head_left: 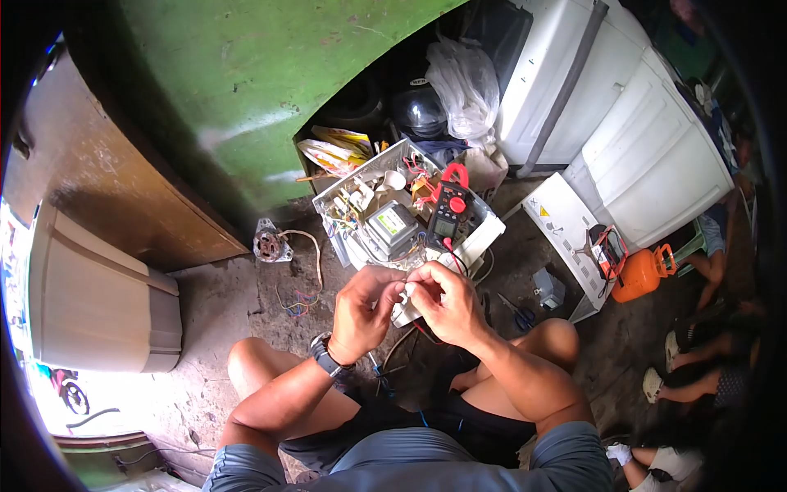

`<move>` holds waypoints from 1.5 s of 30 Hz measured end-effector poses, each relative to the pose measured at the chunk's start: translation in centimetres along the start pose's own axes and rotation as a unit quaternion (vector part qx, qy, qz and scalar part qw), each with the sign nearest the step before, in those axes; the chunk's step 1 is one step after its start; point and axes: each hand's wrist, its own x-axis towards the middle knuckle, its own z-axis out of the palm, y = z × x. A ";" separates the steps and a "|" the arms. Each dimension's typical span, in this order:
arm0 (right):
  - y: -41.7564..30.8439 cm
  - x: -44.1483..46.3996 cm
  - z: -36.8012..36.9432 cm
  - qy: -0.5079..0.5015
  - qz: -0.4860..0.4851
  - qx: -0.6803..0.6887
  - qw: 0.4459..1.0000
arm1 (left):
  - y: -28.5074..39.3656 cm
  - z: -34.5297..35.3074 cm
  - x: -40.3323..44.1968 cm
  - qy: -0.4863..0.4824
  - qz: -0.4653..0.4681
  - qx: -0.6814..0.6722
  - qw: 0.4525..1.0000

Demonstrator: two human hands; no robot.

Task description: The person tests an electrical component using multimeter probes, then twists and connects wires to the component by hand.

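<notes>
My left hand, with a watch on its wrist, has thumb and fingers pinched. Against it, my right hand is pinched too, and the fingertips nearly meet. Whatever they hold is too small to make out. Just beyond the hands stands an opened appliance casing full of wires and parts. In it sits a boxy metal part with a label, which looks like a transformer. A red and black clamp meter leans on the casing's right side, a red lead near its lower end.
At left on the floor lies a small motor with a wire. To the right are scissors, a grey box, a white panel, a second meter and an orange gas cylinder. Other people's legs show at far right.
</notes>
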 end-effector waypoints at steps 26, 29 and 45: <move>-0.9 0.3 -1.2 -0.052 -0.068 -0.030 0.996 | 0.3 -1.3 0.1 -0.103 -0.142 -0.226 0.958; -1.3 0.1 -1.2 -0.038 -0.071 -0.069 0.994 | 0.3 -1.5 0.2 -0.101 -0.173 -0.294 0.935; -0.9 0.0 0.1 0.017 -0.144 -0.133 0.980 | -0.4 -0.9 -0.5 -0.061 -0.143 -0.179 0.971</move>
